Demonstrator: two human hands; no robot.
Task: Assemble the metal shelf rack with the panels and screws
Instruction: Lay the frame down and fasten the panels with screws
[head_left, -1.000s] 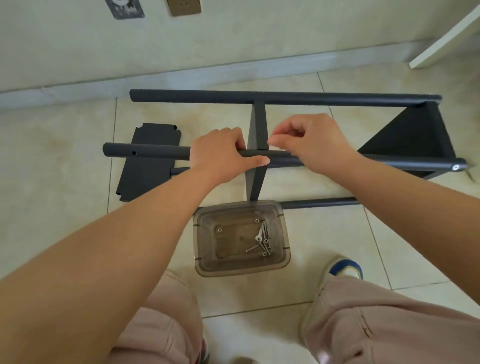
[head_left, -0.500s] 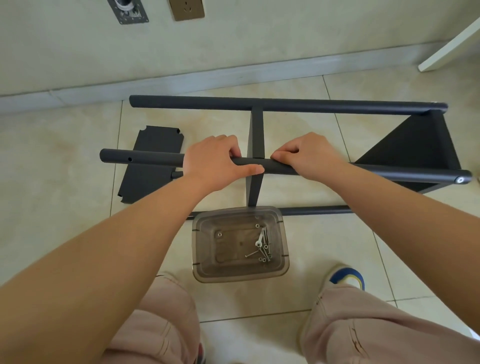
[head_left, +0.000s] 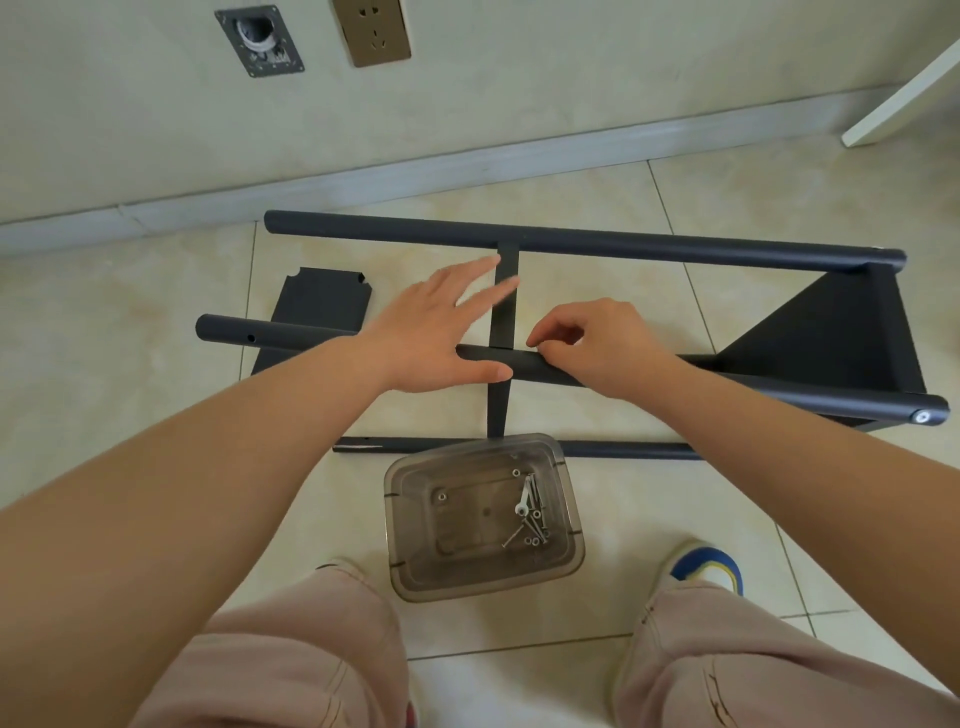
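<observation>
Three poles (head_left: 623, 244), two panels (head_left: 501, 306) fitted, one loose panel (head_left: 317, 306).

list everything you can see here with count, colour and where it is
rack poles: three, dark grey, lying on the floor tiles, joined into a frame
fitted panels: two, dark grey, one at the frame's right end, one mid-frame seen edge-on
loose panel: one, dark grey, flat on the floor behind the near pole's left end
tub: one, clear smoky plastic, floor in front of the frame
screws: several, silver, inside the tub
wall plates: two, on the wall, one a bronze socket
shoe: one, blue, yellow and white
left hand: open, fingers spread over the near pole
right hand: fingertips pinched at the pole-panel joint
</observation>
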